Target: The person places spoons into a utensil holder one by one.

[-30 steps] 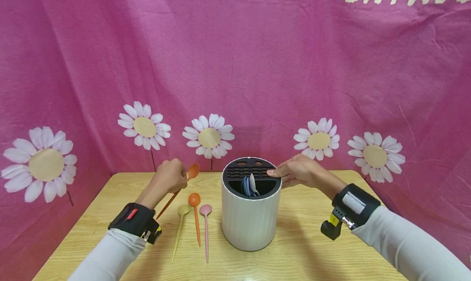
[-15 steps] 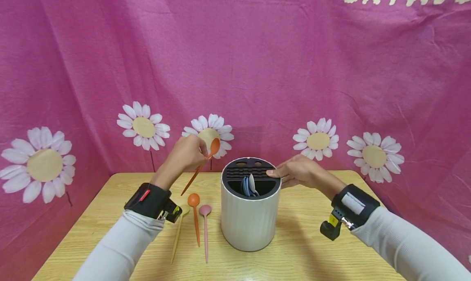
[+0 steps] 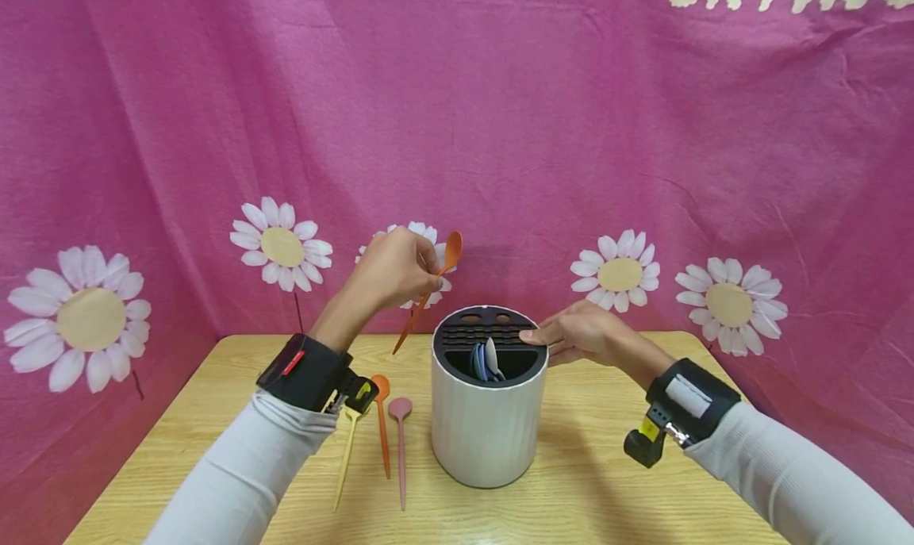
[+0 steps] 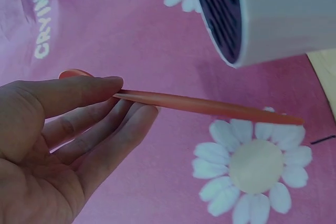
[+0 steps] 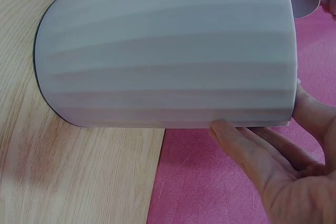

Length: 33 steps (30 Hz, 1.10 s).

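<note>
My left hand (image 3: 396,271) pinches an orange spoon (image 3: 453,250) by its handle, between thumb and fingertips. The spoon is raised to the left of the utensil holder (image 3: 485,426), bowl up and tapered handle end slanting down, as the handle (image 4: 210,107) in the left wrist view also shows. That holder is a white ribbed cylinder with a black slotted top, standing upright on the table. My right hand (image 3: 581,331) grips its right rim, thumb on top and fingers (image 5: 231,140) along the outer wall. Several blue and whitish spoons (image 3: 491,358) stand in the holder's front compartment.
Left of the holder, a yellow spoon (image 3: 344,466), another orange spoon (image 3: 384,438) and a pink spoon (image 3: 401,450) lie on the wooden table (image 3: 607,481). A pink cloth (image 3: 500,132) with daisies hangs behind and at the sides.
My left hand has lifted the orange spoon from low over the table and carried it up and right, towards the holder. The right hand stays at the rim.
</note>
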### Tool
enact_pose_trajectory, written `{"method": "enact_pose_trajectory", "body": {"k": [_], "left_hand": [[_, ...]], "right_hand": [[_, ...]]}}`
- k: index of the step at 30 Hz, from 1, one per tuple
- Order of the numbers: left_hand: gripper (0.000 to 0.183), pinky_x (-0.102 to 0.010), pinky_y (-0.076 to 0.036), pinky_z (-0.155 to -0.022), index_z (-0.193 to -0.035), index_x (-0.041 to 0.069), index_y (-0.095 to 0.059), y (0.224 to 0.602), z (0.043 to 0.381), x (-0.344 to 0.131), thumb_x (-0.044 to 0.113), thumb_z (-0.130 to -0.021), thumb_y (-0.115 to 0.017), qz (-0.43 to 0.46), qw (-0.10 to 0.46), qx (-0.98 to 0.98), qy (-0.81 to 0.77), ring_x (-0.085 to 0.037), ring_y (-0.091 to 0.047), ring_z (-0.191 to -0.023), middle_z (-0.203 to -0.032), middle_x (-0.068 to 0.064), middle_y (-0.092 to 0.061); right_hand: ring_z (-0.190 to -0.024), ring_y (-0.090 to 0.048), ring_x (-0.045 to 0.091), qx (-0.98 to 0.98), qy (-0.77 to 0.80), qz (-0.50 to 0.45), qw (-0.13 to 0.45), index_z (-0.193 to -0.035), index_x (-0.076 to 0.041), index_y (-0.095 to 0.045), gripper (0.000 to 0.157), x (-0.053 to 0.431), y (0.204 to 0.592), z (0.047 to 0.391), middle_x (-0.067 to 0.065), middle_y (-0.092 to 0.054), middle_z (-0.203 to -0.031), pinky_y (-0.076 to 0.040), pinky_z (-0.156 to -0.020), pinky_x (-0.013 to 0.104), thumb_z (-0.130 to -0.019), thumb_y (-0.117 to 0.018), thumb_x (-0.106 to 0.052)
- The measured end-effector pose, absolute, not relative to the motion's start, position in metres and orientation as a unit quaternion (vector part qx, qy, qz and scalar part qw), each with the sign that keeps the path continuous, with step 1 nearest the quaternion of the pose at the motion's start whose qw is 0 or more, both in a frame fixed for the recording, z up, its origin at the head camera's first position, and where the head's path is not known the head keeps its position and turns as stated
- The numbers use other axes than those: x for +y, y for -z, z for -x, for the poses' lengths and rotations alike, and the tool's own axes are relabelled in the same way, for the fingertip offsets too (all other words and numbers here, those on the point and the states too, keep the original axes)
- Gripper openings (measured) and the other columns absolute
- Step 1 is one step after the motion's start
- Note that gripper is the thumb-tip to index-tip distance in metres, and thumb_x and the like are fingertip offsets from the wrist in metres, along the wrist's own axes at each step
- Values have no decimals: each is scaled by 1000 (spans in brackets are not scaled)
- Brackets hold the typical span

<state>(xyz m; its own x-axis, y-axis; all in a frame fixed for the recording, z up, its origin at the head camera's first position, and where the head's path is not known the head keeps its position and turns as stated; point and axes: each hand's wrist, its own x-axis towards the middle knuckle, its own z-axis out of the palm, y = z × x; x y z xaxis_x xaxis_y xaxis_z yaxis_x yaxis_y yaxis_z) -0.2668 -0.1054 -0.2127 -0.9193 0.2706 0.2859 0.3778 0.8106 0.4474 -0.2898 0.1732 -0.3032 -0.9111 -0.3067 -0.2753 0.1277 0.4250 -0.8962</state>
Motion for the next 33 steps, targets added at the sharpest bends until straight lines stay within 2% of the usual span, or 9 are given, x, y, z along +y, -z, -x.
{"method": "enact_pose_trajectory", "body": {"k": [5,14,19,24,33], "left_hand": [[5,-28,-51,-64,-84,10,-79,203,261,-97,14,-82,-82,173,126,-938,273,-18,-70,-76,-80,-3,-78],[7,-25,-56,-57,-91,7,-77,196,250,-87,10,-85,-79,183,77,-909,366,-16,-73,-66,-83,-6,-77],[7,-25,-53,-55,-91,7,-76,196,248,-84,10,-85,-78,192,64,-902,381,-15,-73,-64,-84,-5,-77],[5,-24,-51,-53,-90,8,-75,200,248,-85,9,-85,-77,197,60,-903,377,-15,-72,-64,-83,-5,-77],[5,-26,-52,-62,-87,8,-75,216,247,-85,10,-84,-78,218,64,-912,342,-15,-72,-65,-80,-5,-77]], "right_hand": [[-103,-73,31,817,537,55,205,-128,17,-59,53,173,303,289,18,-73,-113,-60,-94,43,-93,-75,-20],[-101,-74,29,817,537,54,206,-129,17,-58,54,172,303,289,17,-74,-111,-60,-93,42,-94,-74,-20],[-104,-73,31,819,534,55,201,-129,17,-58,54,173,302,288,20,-72,-117,-60,-92,43,-93,-75,-20],[-104,-73,31,820,533,57,200,-128,17,-59,54,173,301,288,19,-72,-115,-60,-92,42,-93,-75,-20],[-100,-74,28,821,531,60,201,-128,17,-59,54,173,302,287,18,-74,-112,-60,-92,42,-93,-75,-21]]}}
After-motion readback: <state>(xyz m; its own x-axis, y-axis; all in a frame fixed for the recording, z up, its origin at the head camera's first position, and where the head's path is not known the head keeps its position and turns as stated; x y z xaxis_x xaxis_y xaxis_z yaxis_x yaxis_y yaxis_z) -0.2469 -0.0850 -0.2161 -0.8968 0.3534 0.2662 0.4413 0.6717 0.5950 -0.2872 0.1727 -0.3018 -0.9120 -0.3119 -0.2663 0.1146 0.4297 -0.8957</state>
